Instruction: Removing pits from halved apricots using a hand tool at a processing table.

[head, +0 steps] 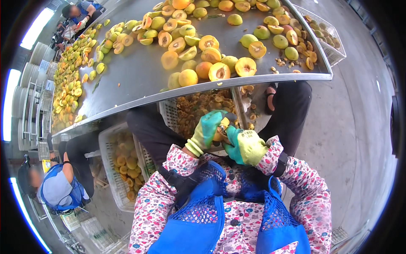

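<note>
Both my hands wear yellow knit gloves with green coated palms and fingers, close together above my lap. My left hand (207,128) is closed around a yellow-orange stone fruit (219,136), of which only part shows. My right hand (245,144) touches the fruit from the right, fingers bent; a small metal tool seems to be in it, mostly hidden. Beyond and below the hands stands a crate of cut fruit pieces (203,106). Above them, on the metal table (133,85), lie whole and halved fruits, such as a halved fruit (219,71) near the rim.
Loose pits (280,62) lie on the table's right corner. A white crate of fruit (333,44) stands beyond that corner. To my left is another white crate (108,158) with fruit. A co-worker in a blue vest (62,187) sits further left; other people are at the far end.
</note>
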Motion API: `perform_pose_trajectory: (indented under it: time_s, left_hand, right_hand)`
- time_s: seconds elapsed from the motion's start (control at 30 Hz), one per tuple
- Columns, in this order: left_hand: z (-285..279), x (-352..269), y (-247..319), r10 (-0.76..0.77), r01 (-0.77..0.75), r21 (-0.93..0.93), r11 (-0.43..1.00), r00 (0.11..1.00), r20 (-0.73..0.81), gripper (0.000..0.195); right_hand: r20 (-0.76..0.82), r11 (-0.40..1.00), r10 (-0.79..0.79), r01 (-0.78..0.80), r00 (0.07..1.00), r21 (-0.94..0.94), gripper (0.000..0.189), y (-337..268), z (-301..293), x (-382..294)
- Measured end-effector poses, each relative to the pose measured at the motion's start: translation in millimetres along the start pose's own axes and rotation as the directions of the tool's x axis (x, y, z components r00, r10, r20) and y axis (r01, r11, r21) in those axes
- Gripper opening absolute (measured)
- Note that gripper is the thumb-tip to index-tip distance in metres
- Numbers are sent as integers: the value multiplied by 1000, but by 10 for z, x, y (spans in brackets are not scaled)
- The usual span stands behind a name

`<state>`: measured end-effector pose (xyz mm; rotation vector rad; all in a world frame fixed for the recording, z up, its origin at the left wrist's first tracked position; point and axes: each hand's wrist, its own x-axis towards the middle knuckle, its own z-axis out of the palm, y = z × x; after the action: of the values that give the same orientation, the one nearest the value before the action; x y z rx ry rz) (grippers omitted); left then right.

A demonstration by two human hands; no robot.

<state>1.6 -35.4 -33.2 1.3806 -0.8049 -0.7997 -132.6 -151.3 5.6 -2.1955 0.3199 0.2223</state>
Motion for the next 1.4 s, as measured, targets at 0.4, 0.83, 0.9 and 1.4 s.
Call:
perform_pose_trajectory:
  time_s: [0.4, 0.83, 0.9, 1.4]
  left_hand:
    - [-20, -42, -116, 301, -236, 665, 709, 954, 18, 17]
    - [-63, -261, 141, -139, 14, -390, 921, 946, -294, 37]
    - [-210, -298, 94, -109, -1, -358, 934, 952, -286, 43]
    - [-1584, -1321, 897, 553, 579, 803, -140, 719, -422, 29]
  right_hand:
    - [238, 842, 194, -286, 952, 458, 25, -225, -157, 14]
    - [282, 375, 90, -295, 955, 879, 21, -295, -185, -10]
    - [-238, 999, -20, 26, 971, 21, 19, 125, 154, 93]
    - [120, 675, 205, -229, 971, 701, 13, -102, 173, -6]
